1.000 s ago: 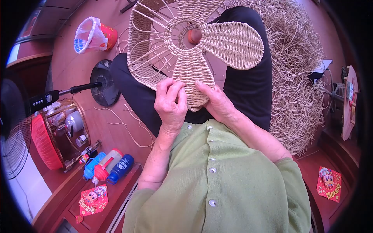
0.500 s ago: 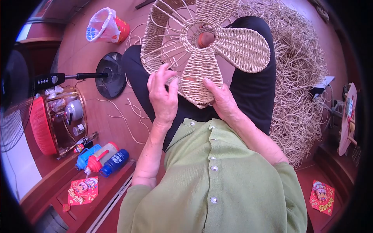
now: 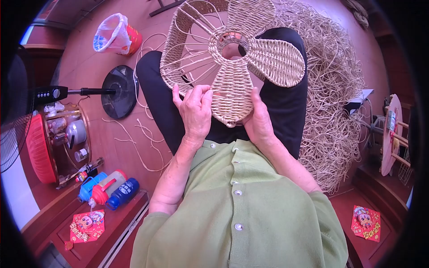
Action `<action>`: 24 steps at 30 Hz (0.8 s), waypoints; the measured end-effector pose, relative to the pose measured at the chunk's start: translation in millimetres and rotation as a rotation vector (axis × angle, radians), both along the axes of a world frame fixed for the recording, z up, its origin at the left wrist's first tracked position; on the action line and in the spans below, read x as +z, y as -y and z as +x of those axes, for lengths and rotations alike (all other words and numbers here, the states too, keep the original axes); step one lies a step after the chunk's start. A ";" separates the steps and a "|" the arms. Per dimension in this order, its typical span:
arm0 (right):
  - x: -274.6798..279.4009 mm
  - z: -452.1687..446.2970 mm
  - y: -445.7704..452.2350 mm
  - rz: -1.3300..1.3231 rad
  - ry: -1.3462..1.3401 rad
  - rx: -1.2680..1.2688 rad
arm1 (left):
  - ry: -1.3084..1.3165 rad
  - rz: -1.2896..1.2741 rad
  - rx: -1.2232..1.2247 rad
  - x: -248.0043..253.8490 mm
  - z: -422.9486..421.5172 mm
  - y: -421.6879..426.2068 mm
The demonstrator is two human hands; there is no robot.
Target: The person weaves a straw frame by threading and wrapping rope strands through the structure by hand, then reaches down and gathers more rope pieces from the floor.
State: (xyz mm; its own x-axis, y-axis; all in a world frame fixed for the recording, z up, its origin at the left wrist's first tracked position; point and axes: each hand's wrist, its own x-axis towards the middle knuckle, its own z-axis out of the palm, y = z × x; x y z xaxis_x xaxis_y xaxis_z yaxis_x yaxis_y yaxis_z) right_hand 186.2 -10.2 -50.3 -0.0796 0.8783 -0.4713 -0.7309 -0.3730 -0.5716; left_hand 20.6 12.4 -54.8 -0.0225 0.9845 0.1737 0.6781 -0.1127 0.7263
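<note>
A flower-shaped woven straw basket (image 3: 275, 62) rests across my lap, with broad woven petals around a ring-shaped centre. Bare cord spokes fan out on its left side to a curved woven wall (image 3: 168, 53). My left hand (image 3: 195, 111) pinches the left edge of the lowest petal (image 3: 231, 96) with thumb and fingertips, while its little finger is raised toward the spokes. Around the right edge of that same petal is my right hand (image 3: 259, 119), its thumb upright along the side and its fingers partly hidden underneath.
A large heap of loose straw cord (image 3: 333, 89) lies to the right. On the left are a lined bin (image 3: 114, 35), a fan's round base (image 3: 119, 91), loose cords on the floor and several bottles (image 3: 123, 193). A wooden stool (image 3: 393, 134) lies tipped at far right.
My left hand has moved right, its fingers closing onto the petal's edge. My right thumb has shifted from the petal's face to its right side. The whole view has shifted slightly.
</note>
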 end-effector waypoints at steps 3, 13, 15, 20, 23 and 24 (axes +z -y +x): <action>-11.9 -1.4 1.4 0.056 0.092 -0.018 | -0.035 0.091 -0.019 0.1 3.4 -3.2; -22.1 39.9 0.2 0.027 0.265 -0.014 | 0.041 0.268 -0.100 21.3 -4.6 56.4; -26.0 57.0 1.4 -0.016 0.343 0.000 | 0.019 0.238 0.060 18.0 -35.8 78.5; 26.4 94.2 -1.5 0.095 0.869 0.256 | -0.025 -0.211 0.467 -77.7 -140.3 156.5; 58.1 134.8 -21.4 0.157 1.344 0.504 | -0.135 -0.816 0.519 -193.3 -203.6 255.4; 65.0 139.2 -27.2 0.184 1.419 0.444 | -0.210 -1.021 0.488 -224.7 -217.7 280.6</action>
